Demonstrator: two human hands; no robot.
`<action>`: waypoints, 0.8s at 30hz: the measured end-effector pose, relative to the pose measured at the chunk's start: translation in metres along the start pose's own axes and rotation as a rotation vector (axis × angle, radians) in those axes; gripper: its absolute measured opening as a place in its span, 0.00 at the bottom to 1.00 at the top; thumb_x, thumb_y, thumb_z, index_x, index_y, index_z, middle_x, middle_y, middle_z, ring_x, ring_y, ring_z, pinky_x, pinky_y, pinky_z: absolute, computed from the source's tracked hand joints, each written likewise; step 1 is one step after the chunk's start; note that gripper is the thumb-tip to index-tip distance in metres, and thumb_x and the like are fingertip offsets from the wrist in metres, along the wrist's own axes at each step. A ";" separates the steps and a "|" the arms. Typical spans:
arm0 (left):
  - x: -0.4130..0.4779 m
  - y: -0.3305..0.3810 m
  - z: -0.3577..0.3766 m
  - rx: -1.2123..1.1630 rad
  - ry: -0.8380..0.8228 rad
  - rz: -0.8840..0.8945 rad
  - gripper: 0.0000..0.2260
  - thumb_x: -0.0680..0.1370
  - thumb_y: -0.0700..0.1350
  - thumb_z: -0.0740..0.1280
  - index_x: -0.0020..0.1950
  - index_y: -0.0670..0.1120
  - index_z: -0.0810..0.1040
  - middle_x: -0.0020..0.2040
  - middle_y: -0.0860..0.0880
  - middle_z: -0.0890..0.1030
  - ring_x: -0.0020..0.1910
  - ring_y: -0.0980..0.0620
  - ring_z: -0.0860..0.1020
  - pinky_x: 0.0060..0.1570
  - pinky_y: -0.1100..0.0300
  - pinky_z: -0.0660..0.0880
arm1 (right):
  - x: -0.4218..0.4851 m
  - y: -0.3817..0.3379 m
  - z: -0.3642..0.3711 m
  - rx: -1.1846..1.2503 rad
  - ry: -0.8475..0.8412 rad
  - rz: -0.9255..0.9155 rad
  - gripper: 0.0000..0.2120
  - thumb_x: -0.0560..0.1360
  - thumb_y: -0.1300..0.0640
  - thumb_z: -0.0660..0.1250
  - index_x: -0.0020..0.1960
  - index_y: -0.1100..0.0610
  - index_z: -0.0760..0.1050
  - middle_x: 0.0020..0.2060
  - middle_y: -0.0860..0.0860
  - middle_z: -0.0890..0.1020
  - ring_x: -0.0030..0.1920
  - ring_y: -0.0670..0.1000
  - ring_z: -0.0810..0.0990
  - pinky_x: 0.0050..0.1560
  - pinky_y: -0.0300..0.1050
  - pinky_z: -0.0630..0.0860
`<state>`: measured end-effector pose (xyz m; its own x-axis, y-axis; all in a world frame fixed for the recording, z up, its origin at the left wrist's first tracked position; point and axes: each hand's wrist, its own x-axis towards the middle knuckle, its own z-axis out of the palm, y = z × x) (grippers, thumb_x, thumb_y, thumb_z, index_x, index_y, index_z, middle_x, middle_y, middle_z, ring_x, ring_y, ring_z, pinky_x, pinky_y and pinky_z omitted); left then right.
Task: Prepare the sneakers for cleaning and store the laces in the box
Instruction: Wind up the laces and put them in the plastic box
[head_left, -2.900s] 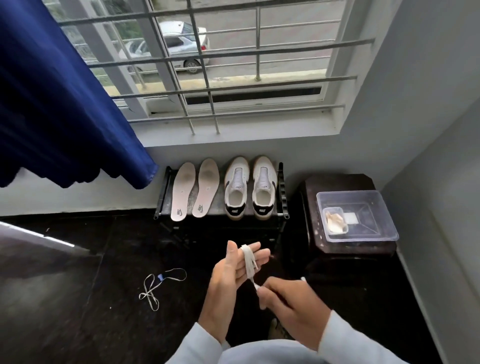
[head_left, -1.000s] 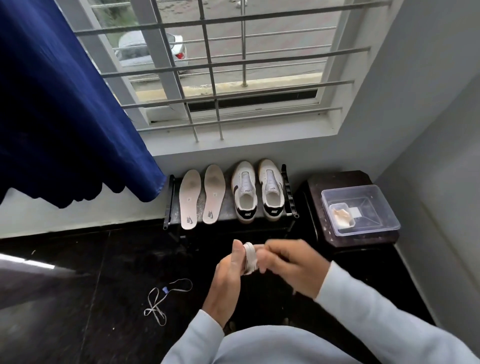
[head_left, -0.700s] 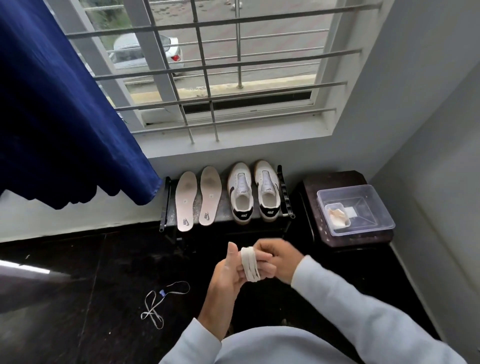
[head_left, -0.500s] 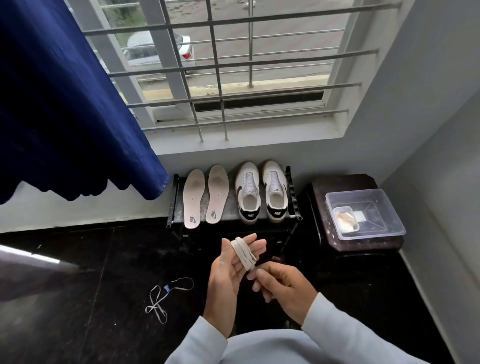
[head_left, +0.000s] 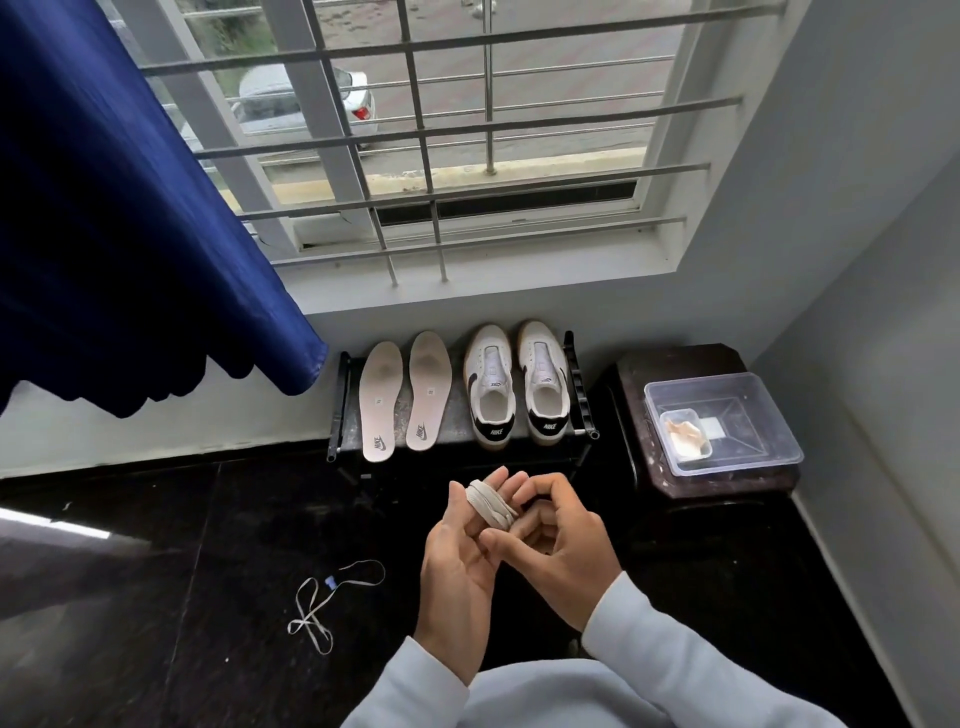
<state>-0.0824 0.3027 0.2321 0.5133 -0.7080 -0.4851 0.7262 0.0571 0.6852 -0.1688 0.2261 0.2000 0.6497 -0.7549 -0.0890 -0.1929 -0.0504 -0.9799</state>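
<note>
Shoelace wraps straight fingers of the left hand, bundled to fit the box; right hand pinches its end.

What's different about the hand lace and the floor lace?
The hand lace is coiled tight round the fingers of the left hand; the floor lace lies loose in open loops. The hand lace is held up; the floor lace lies untouched. Both are pale and flat.

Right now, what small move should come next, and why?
Probably slide the lace off the left hand with the right hand: it looks fully wound, no loose tail shows, and the open box sits to the right.
</note>
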 end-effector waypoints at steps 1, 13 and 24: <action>0.000 0.000 0.000 -0.018 -0.009 0.001 0.25 0.77 0.54 0.59 0.65 0.37 0.76 0.62 0.38 0.82 0.62 0.41 0.80 0.65 0.50 0.76 | 0.000 0.001 0.002 -0.014 0.025 -0.006 0.20 0.66 0.54 0.80 0.50 0.53 0.73 0.32 0.51 0.83 0.32 0.51 0.82 0.39 0.49 0.81; 0.005 0.007 -0.018 -0.015 -0.063 0.026 0.17 0.82 0.40 0.55 0.67 0.37 0.74 0.63 0.40 0.81 0.63 0.46 0.80 0.60 0.57 0.78 | 0.003 0.012 0.023 -0.160 0.144 -0.093 0.06 0.71 0.52 0.75 0.43 0.51 0.79 0.30 0.47 0.79 0.31 0.47 0.77 0.32 0.37 0.73; 0.019 0.008 -0.046 0.080 -0.124 -0.060 0.12 0.77 0.41 0.63 0.51 0.37 0.85 0.58 0.43 0.84 0.61 0.46 0.81 0.57 0.60 0.79 | -0.003 0.020 0.043 -0.444 0.171 -0.203 0.06 0.77 0.52 0.63 0.45 0.52 0.76 0.36 0.44 0.79 0.37 0.45 0.78 0.38 0.44 0.77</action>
<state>-0.0456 0.3220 0.2028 0.4059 -0.7902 -0.4591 0.7127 -0.0408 0.7003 -0.1430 0.2556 0.1728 0.5840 -0.7955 0.1617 -0.3933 -0.4515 -0.8009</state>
